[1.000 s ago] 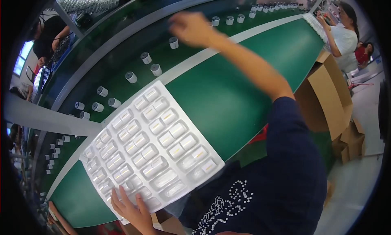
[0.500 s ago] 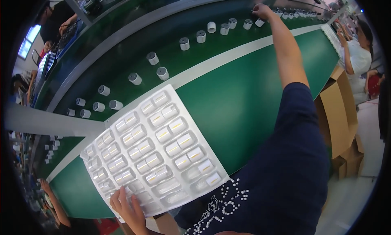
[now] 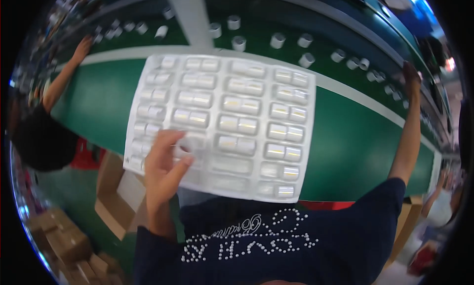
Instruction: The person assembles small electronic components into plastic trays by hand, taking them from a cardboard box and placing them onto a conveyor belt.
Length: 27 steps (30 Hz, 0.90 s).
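A white plastic tray [image 3: 213, 137] with rows of moulded pockets lies across the green bench in front of me. Many pockets hold white cylinders [image 3: 240, 105] with yellow marks, lying in pairs. Over the tray's lower left part, my left hand [image 3: 165, 161] is closed, thumb and fingers gripping a white hollow cylinder [image 3: 184, 147] whose round opening shows. Several pockets beside it hold nothing. My right arm stretches far to the right, and my right hand [image 3: 411, 73] hovers by the dark green belt near loose cylinders; its fingers are dim and smeared.
Upright white cylinders [image 3: 277, 40] stand scattered along the green belt [image 3: 256, 25] behind the bench. A grey post [image 3: 190, 18] rises beyond the tray. At left another person's arm [image 3: 64, 75] reaches toward the belt. An open cardboard box [image 3: 116, 196] and stacked cartons [image 3: 61, 235] are lower left.
My view has swung left, so the tray now sits centrally. My left hand has gone from resting at the tray's edge to holding a cylinder over it. My right arm still reaches to the belt.
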Tool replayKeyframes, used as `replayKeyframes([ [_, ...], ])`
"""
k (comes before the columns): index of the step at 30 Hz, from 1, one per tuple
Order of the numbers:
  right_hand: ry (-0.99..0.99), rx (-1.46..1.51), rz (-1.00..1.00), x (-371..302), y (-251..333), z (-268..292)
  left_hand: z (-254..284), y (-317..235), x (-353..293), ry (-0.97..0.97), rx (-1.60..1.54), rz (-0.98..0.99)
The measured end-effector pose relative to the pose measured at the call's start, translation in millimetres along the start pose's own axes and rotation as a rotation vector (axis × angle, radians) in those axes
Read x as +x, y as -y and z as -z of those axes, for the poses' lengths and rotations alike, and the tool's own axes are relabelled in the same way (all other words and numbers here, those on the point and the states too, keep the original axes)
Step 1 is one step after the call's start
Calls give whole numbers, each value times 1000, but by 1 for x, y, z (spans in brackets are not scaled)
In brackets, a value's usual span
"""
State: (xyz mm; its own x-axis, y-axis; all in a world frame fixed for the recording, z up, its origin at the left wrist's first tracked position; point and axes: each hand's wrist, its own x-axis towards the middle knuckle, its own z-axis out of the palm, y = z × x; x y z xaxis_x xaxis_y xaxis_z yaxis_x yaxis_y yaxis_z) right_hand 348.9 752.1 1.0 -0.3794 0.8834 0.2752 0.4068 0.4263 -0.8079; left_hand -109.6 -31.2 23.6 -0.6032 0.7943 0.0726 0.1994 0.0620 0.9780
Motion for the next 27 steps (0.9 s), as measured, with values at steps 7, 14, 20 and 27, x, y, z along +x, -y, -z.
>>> replayKeyframes([
  [7,527,1106,-162,-141,210,-182,-53,8,6,104,-1458,497],
  [14,911,727,-371,-319,369,-267,-62,7,10,87,-1433,427],
  [20,745,584,63,-376,427,-289,-70,-2,0,118,-1466,457],
  [27,722,327,466,-384,419,-296,-80,2,-8,162,-1548,434],
])
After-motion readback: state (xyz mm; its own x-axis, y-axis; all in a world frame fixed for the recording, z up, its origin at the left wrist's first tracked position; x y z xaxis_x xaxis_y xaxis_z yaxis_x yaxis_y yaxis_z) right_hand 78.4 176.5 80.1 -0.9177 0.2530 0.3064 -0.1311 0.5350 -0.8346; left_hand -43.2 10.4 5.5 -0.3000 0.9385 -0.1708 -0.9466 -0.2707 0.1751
